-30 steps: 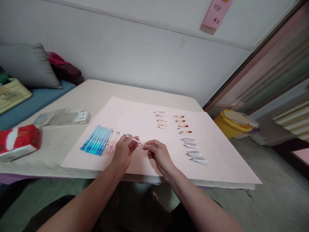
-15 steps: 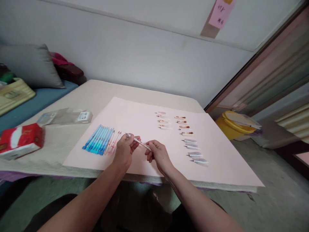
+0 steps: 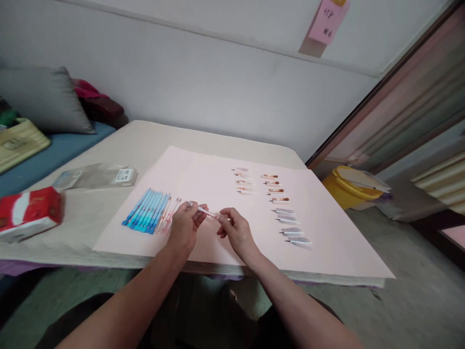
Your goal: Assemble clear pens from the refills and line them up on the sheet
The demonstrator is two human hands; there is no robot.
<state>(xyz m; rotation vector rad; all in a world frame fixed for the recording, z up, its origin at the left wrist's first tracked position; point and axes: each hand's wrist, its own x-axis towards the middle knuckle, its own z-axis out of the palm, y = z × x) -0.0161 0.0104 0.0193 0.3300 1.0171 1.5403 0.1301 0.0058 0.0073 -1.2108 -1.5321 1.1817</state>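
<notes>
A slim white pen with pinkish-red markings [image 3: 207,211] is held level above the pink sheet [image 3: 203,167]. My left hand [image 3: 184,224] is closed around its left part, the thumb on top. My right hand [image 3: 237,231] pinches the pen's right end between thumb and fingers; the fingertips partly hide that end. Just left of my left hand, several white-and-red pens [image 3: 167,213] lie side by side, beside a row of blue pens [image 3: 147,211].
Right of my hands lie small groups of pen parts: clear-pink pieces [image 3: 246,182], brown-topped pieces [image 3: 279,199] and grey-white pieces [image 3: 298,241]. A clear plastic bag [image 3: 98,175] and a red tissue pack [image 3: 29,211] rest at the left. A yellow bin [image 3: 337,186] stands beyond the table's right side.
My right hand has shifted slightly up and left along the pen, its fingers now at the pen's right end. The whole view has moved a little.
</notes>
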